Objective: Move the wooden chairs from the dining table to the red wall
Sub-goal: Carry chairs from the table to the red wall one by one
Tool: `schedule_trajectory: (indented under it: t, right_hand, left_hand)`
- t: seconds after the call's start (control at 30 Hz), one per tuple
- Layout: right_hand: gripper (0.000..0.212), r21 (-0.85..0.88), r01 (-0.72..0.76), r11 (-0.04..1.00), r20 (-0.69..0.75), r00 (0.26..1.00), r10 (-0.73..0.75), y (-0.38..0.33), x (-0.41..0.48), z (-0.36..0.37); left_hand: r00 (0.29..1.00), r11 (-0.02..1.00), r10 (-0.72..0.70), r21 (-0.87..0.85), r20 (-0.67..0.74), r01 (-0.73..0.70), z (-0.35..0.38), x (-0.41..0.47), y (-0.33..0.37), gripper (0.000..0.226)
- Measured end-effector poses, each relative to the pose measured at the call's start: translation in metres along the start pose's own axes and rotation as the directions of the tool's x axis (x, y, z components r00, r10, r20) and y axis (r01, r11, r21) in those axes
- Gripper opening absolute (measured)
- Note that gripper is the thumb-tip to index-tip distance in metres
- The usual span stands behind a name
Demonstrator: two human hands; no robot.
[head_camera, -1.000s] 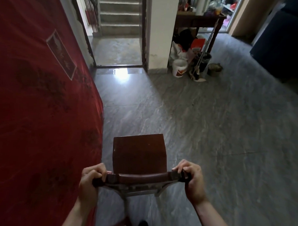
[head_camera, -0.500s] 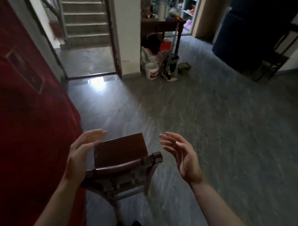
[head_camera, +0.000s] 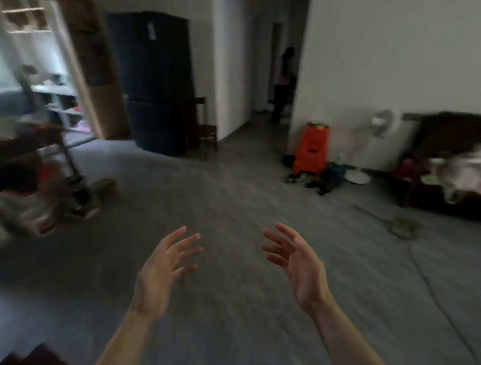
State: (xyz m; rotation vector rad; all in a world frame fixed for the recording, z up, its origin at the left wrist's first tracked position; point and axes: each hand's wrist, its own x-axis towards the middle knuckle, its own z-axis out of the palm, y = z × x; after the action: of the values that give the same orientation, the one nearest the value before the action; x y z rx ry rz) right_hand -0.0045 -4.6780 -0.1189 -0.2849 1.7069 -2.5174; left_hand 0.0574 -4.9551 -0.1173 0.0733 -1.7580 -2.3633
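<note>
While both arms reach out over the grey floor (head_camera: 233, 198), the left hand (head_camera: 162, 272) and right hand (head_camera: 296, 263) hang apart, fingers spread, palms turned toward each other — gripping nothing. Only a dark wooden corner of a chair (head_camera: 37, 357) shows, at the bottom left edge, well clear of both hands. Farther off: a dark refrigerator (head_camera: 152, 82), an orange bag (head_camera: 312, 148) beside a white standing fan (head_camera: 373, 133) — all blurred.

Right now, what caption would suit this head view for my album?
Both hands, left and right, open and empty over a grey floor.
</note>
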Motion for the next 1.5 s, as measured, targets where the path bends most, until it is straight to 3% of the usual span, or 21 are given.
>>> schedule_trajectory:
  t: [0.13,0.23,0.37,0.57,0.77,1.13,1.5]
  right_hand:
    - [0.052,-0.060,0.137,0.989,-0.273,0.951,-0.148,-0.086,-0.046,-0.144]
    - [0.049,-0.127,0.225,0.966,-0.456,0.852,-0.258,-0.142,-0.095,-0.245]
    - [0.049,-0.238,0.291,0.927,-0.620,0.688,-0.376,-0.207,-0.159,-0.348]
    - [0.053,-0.339,0.298,0.892,-0.753,0.482,-0.447,-0.264,-0.215,-0.468]
    - [0.051,-0.411,0.239,0.880,-0.808,0.351,-0.473,-0.308,-0.190,-0.577]
    - [0.052,-0.483,0.259,0.836,-0.835,0.152,-0.529,-0.378,-0.160,-0.785]
    - [0.054,-0.484,0.293,0.825,-0.864,-0.008,-0.504,-0.457,-0.163,-1.078]
  left_hand:
    - [0.960,0.992,-0.093,-0.061,0.266,0.113,0.168,0.040,-0.025,0.048]
    - [0.883,0.982,-0.139,-0.052,0.448,0.181,0.305,0.051,-0.046,0.049]
    - [0.757,0.969,-0.168,-0.033,0.631,0.243,0.462,0.052,-0.072,0.053]
    - [0.518,0.940,-0.168,-0.023,0.839,0.341,0.645,0.054,-0.132,0.051]
    - [0.370,0.904,-0.190,0.015,0.909,0.427,0.803,0.086,-0.189,0.050]
    - [0.130,0.906,-0.172,0.105,0.976,0.411,1.078,0.123,-0.276,0.053]
    - [0.028,0.917,-0.215,0.192,0.976,0.351,1.389,0.129,-0.388,0.054]
